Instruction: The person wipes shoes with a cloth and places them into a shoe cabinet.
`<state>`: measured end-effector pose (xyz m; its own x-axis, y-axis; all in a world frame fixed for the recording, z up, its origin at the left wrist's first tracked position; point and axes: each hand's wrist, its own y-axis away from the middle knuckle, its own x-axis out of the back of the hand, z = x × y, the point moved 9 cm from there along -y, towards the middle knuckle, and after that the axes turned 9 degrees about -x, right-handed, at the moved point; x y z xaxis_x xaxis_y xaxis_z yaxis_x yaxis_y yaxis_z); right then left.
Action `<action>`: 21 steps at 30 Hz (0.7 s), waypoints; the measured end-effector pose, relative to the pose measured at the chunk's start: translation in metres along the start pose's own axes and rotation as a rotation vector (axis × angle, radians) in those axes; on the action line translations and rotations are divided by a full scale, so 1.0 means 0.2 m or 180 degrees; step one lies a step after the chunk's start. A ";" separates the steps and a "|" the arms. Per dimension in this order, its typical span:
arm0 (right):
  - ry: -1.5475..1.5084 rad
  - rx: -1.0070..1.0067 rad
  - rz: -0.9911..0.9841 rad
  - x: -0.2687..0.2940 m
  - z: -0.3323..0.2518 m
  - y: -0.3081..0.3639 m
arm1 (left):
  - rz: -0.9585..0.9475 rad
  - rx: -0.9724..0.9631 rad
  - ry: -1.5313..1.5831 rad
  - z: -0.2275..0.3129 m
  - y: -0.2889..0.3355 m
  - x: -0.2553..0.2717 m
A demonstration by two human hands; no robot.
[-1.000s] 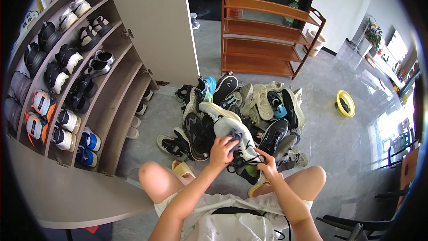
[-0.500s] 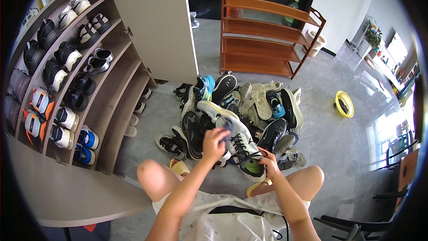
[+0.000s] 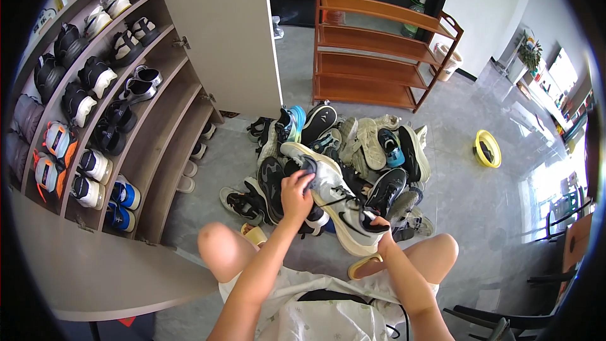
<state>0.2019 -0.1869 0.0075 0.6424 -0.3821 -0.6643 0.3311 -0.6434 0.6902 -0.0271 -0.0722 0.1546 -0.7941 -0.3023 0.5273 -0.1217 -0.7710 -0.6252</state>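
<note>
A white and grey sneaker (image 3: 346, 215) with black laces and a thick pale sole lies tilted over the near side of a shoe pile. My right hand (image 3: 382, 232) grips it at the heel and collar. A dark grey cloth (image 3: 308, 165) is pinched in my left hand (image 3: 297, 194), pressed against the toe end of the sneaker. Left of it in the pile is a dark sneaker (image 3: 272, 184); to the right rests a black lace-up sneaker (image 3: 386, 191). A blue sandal (image 3: 391, 146) sits farther back.
At the left, an open shoe cabinet (image 3: 165, 127) holds several pairs on its shelves, its door (image 3: 218, 31) swung outward. A brown wooden rack (image 3: 372, 63) stands beyond the pile. A yellow basin (image 3: 495, 149) with a dark item inside is on the grey floor at right.
The sneaker has rolled in my right hand, so its side now shows instead of the green insole. My left hand and the cloth have moved slightly left and up, to the toe.
</note>
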 end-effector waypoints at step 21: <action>-0.0606 0.0358 -0.0114 -0.04 -0.08 -0.10 | -0.0610 -0.0223 0.0516 0.29 0.16 -0.26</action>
<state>0.2008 -0.1599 0.0032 0.4861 -0.4692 -0.7373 0.2652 -0.7246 0.6360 0.0448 -0.1136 0.1413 -0.8370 -0.0563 0.5442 -0.3155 -0.7630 -0.5642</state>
